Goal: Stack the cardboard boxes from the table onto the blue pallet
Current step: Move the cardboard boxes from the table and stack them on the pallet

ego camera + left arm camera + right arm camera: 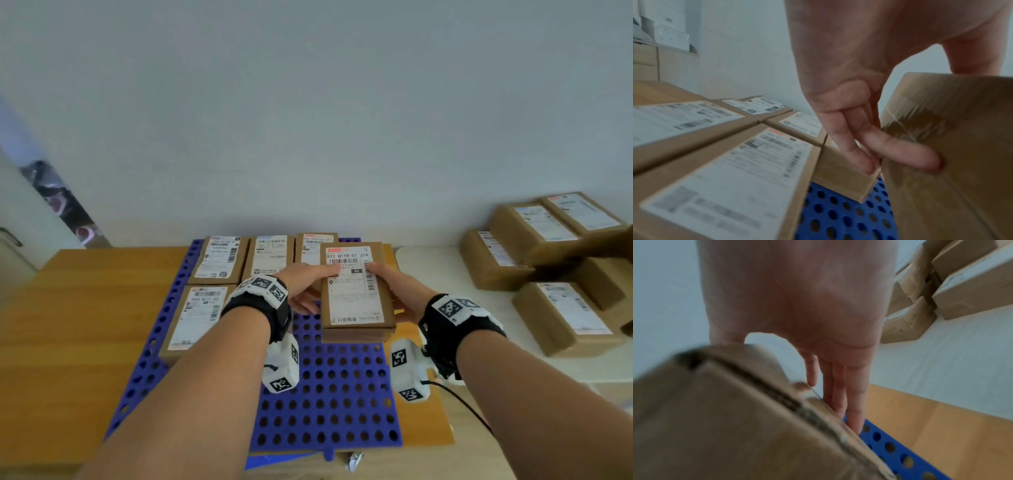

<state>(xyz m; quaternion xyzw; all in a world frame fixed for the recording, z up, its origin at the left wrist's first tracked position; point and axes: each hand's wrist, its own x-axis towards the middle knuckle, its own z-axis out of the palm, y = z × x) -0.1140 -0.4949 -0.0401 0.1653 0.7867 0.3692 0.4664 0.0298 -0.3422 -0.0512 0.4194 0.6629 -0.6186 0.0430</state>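
Both hands hold one cardboard box [356,291] with a white label, just above the blue perforated pallet [325,394], in front of the back row's right box. My left hand [320,289] grips its left side, thumb on the label and fingers [900,152] curled under it. My right hand [388,287] grips the right side, thumb on top and straight fingers [840,394] along the wall. The held box [962,146] fills the left wrist view's right half, and the same box [725,418] fills the lower left of the right wrist view. Several labelled boxes [219,257] lie flat on the pallet's back and left.
More cardboard boxes [548,257] are piled on the white table [442,274] to the right. The pallet lies on a wooden tabletop [68,308] with bare wood on the left. The pallet's near half shows bare holes. A black cable [472,407] trails from my right wrist.
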